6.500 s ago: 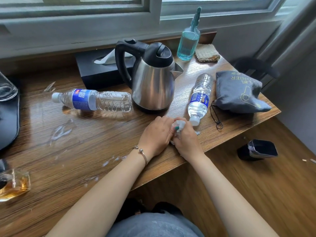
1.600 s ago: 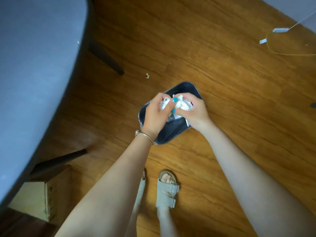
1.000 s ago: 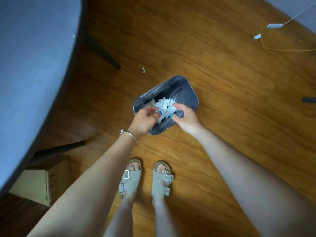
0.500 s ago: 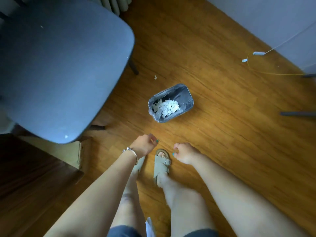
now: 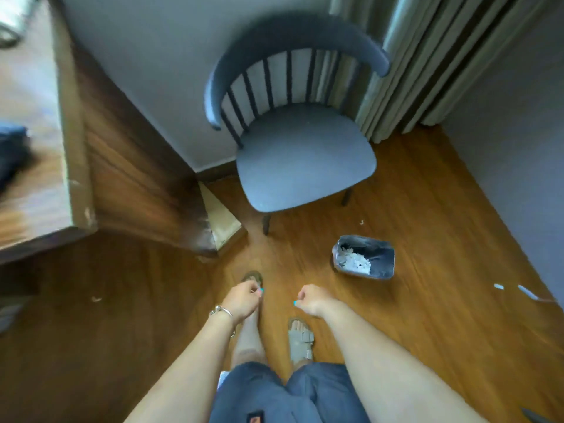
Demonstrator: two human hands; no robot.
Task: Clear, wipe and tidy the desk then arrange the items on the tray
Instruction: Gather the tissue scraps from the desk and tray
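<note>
Up at the far left, the brown wooden table [image 5: 33,166] is seen only by its right end, blurred, with a dark blue soft object [image 5: 10,154] lying on it near the left edge of the frame; nothing else on its top can be made out. Its long axis is judged to run away to the left, out of view, so the coming move turns on a swing leftward. The grey-blue chair with a spindle back [image 5: 302,141] stands far and centre against the wall. The small dark waste bin lined with clear plastic [image 5: 364,260] sits on the wooden floor to the right, with torn white paper scraps [image 5: 355,261] inside it.

Both hands hang low and near, well apart from the bin and from the table. The left hand [image 5: 242,300], with a bracelet at the wrist, is loosely curled and holds nothing. The right hand [image 5: 312,300] is likewise loosely curled and empty. The left hand is judged nearer to the table.
</note>
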